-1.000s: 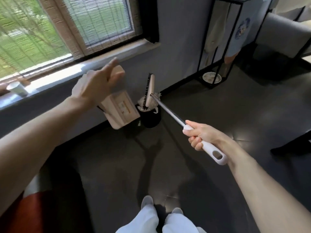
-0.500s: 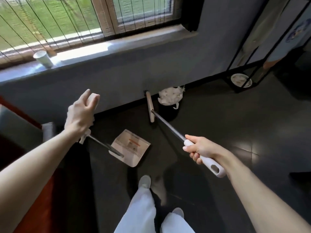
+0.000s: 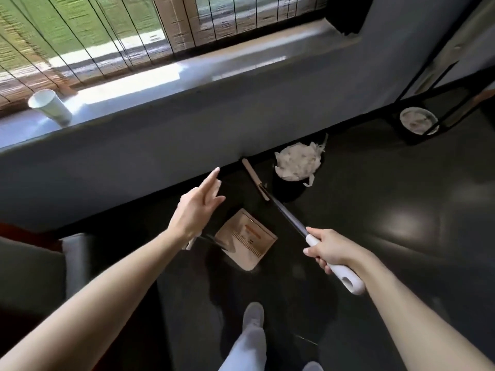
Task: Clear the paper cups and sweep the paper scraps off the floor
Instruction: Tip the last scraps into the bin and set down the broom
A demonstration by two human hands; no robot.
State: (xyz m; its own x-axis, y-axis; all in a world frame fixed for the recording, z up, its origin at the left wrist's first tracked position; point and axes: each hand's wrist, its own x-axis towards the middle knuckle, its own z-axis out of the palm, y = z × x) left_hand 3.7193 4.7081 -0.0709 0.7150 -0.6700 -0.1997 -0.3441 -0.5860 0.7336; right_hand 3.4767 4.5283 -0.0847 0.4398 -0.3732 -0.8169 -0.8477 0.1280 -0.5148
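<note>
Forward, left hand loose, fingers straight over dustpan; right hand tight around broom handle.

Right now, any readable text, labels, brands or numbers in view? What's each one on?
No text here can be read.
Dustpan: printed label with an orange bar and a row of dark tick marks; any lettering is too blurred to read.
Paper cup on the windowsill: plain white, no print visible.
Broom gripped by the right hand: no marking visible on the shaft or white grip.
</note>
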